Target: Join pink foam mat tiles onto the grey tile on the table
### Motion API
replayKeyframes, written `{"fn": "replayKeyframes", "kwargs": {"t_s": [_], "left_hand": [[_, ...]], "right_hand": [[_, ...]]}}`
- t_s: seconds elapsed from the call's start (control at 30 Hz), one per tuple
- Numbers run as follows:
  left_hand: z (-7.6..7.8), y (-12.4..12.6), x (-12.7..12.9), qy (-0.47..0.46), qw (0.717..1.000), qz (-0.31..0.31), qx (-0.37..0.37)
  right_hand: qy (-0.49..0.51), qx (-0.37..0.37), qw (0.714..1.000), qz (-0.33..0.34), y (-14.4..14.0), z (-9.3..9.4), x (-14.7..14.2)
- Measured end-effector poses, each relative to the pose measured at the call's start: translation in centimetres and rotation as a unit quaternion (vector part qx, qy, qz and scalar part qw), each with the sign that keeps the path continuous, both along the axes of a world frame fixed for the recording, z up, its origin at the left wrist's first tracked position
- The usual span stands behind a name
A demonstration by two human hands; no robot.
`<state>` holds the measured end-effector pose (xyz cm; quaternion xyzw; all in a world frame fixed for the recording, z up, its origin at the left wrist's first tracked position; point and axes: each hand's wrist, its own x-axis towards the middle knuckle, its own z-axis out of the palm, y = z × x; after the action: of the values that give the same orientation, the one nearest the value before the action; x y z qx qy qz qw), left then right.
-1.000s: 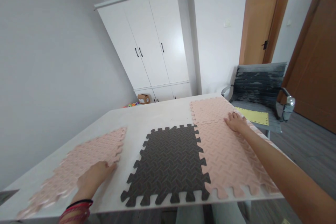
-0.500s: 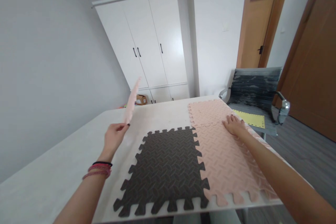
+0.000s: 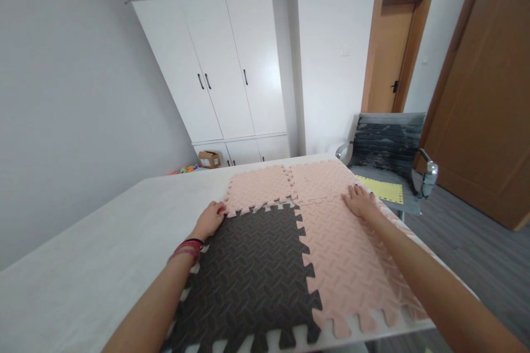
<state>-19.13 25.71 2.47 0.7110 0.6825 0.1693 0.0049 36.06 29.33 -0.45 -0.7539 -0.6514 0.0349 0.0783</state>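
Observation:
My left hand point(image 3: 210, 218) grips the near left corner of a pink foam puzzle mat point(image 3: 257, 186) that lies flat behind the dark grey mat point(image 3: 248, 276). Its toothed edges meet the grey mat and the far right pink mat point(image 3: 323, 179). My right hand point(image 3: 359, 202) rests flat, fingers spread, on the seam between that far right mat and the near right pink mat point(image 3: 348, 259). The four mats form a square on the white table point(image 3: 83, 265).
A grey office chair point(image 3: 387, 149) with a yellow sheet point(image 3: 381, 190) on its seat stands right of the table. A white wardrobe point(image 3: 215, 66) is against the back wall, with a small cardboard box point(image 3: 209, 159) and toys on the floor. Brown doors are at the right.
My left hand lifted the pink mat from the table's left side, carried it over and laid it flat behind the grey mat. My right hand stayed pressed on the right mats.

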Motion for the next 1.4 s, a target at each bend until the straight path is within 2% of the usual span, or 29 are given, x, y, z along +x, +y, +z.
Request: {"fn": "replayKeyframes", "kwargs": {"t_s": [0.13, 0.3, 0.43, 0.53, 0.63, 0.73, 0.83, 0.97, 1.1, 1.17, 1.27, 1.4], "left_hand": [[-0.7, -0.5, -1.9, -0.047, 0.998, -0.035, 0.009], [-2.0, -1.4, -3.3, -0.108, 0.993, -0.038, 0.018], [-1.7, -1.2, -3.2, -0.109, 0.994, -0.022, 0.005], [-1.0, -1.0, -2.4, -0.079, 0.996, 0.024, -0.012], [-0.8, -0.8, -0.5, -0.042, 0.993, 0.106, -0.022], [-1.1, -1.0, 1.7, -0.007, 0.984, 0.178, -0.006], [-1.2, -1.6, 3.3, 0.016, 0.976, 0.214, 0.021], [-0.9, -2.4, 3.4, 0.016, 0.976, 0.213, 0.033], [-0.8, -2.6, 2.9, -0.001, 0.976, 0.213, 0.038], [-0.8, -2.6, 2.8, -0.008, 0.976, 0.214, 0.043], [-1.1, -2.6, 2.7, -0.013, 0.975, 0.214, 0.052], [-1.4, -2.5, 2.6, -0.016, 0.976, 0.209, 0.065]], "right_hand": [[-0.002, 0.0, 1.0, 0.005, 0.3, -0.2, 0.1], [-0.01, 0.006, 1.0, 0.012, 0.2, -0.4, 0.2], [-0.02, 0.01, 1.0, 0.018, -0.1, -0.3, 0.2], [-0.026, 0.014, 0.999, 0.029, -0.4, 0.0, 0.1], [-0.034, 0.03, 0.998, 0.045, -1.1, 0.6, -0.2], [-0.044, 0.05, 0.996, 0.062, -1.9, 1.3, -0.5], [-0.047, 0.065, 0.993, 0.084, -2.3, 2.1, -1.4], [-0.026, 0.077, 0.986, 0.146, -1.3, 3.2, -4.8], [0.027, 0.08, 0.965, 0.248, 0.7, 3.7, -10.8], [0.051, 0.079, 0.956, 0.278, 1.5, 3.6, -13.7], [0.078, 0.076, 0.955, 0.275, 2.2, 3.0, -16.5], [0.109, 0.094, 0.958, 0.249, 2.6, 2.0, -17.5]]}}
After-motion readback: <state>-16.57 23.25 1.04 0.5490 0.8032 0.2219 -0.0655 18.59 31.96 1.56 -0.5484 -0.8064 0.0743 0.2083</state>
